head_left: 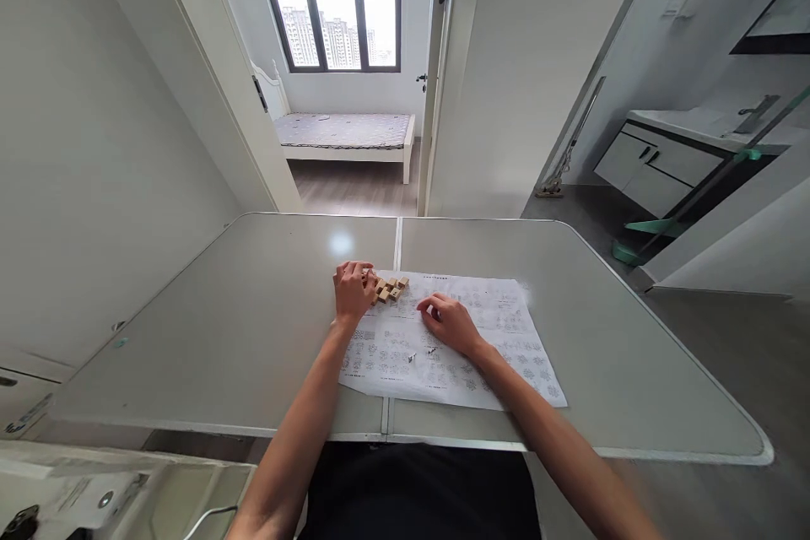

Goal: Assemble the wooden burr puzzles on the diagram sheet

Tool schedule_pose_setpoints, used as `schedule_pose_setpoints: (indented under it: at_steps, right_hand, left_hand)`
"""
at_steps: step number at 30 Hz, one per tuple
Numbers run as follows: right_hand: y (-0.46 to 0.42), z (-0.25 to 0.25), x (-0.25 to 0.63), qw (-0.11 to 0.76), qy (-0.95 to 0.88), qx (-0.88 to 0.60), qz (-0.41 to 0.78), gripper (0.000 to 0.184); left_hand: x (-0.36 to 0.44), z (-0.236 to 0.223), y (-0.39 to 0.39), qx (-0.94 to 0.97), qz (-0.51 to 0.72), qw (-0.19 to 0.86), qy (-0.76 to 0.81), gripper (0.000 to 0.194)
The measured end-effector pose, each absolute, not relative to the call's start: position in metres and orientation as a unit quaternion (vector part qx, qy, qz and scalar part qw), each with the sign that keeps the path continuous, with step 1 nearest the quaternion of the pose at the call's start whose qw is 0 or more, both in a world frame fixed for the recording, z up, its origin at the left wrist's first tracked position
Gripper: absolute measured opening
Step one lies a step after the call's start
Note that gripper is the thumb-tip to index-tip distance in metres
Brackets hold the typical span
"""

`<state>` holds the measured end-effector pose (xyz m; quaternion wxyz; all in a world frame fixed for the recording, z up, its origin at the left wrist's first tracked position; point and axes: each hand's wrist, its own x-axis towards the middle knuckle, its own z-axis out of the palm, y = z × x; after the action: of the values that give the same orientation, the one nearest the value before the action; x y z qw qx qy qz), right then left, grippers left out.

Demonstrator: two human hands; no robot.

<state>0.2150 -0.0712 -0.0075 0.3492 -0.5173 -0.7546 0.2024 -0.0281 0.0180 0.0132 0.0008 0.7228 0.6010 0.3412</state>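
While the right hand [450, 322] rests flat and empty on the printed sheet [499, 346], just beyond it the left hand [352, 290] curls its fingers against the wooden pieces [391, 288], which sit partly joined, several blocks loose

A grey folding tabletop [240, 329] fills the middle, with a seam running from six to twelve o'clock. Beyond it at twelve o'clock an open doorway shows a bed [345, 135] with a bare mattress under a tall window [335, 0] that looks out on high-rise blocks. At two o'clock a mop [569, 148] leans against the white wall. At three o'clock stands a vanity cabinet [658, 169] with a sink, and a green-handled tool [689, 198] slants in front of it.
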Motion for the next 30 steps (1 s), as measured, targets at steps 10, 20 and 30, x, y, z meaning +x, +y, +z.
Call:
schedule_pose_setpoints:
  at_steps: [10,20,30]
  right_hand:
    - [-0.072,-0.006,0.214,0.353,-0.753,-0.518,0.202,0.018]
    - [-0.073,-0.005,0.213,0.349,-0.754,-0.518,0.202,0.018]
    - [-0.072,-0.005,0.214,0.346,-0.757,-0.516,0.204,0.018]
  left_hand:
    - [-0.048,-0.002,0.034,0.734,0.290,0.042,0.612,0.032]
    - [-0.048,-0.011,0.037,0.675,0.255,-0.048,0.691,0.046]
    - [-0.043,-0.004,0.031,0.655,0.243,-0.065,0.712,0.055]
